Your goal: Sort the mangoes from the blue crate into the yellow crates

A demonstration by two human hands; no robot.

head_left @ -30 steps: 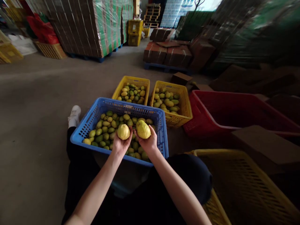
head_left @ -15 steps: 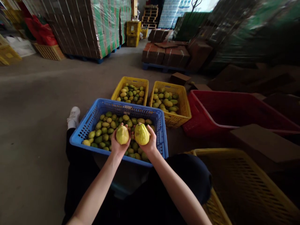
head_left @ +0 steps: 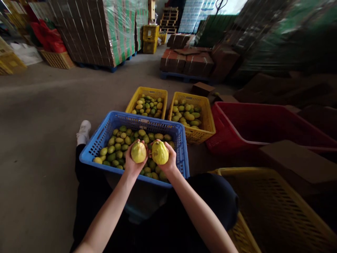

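Fruit (head_left: 138,152) cupped in the left hand (head_left: 131,166) sits just beside a second fruit (head_left: 160,153) the right hand (head_left: 170,163) clasps, long axes seemingly pointing forward.

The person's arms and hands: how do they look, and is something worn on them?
The left forearm and right forearm are bare, with no sleeve in view. The left hand and right hand have no glove; no watch or bracelet shows.

Can't read any txt, brand, no. or sign. Can just spot a pale patch (head_left: 143,121) on blue crate (head_left: 185,154), far wall, approx. 11:30; too small to read. Ditto faint marks on yellow stacked crates (head_left: 150,38), abt. 11:30, farther off.
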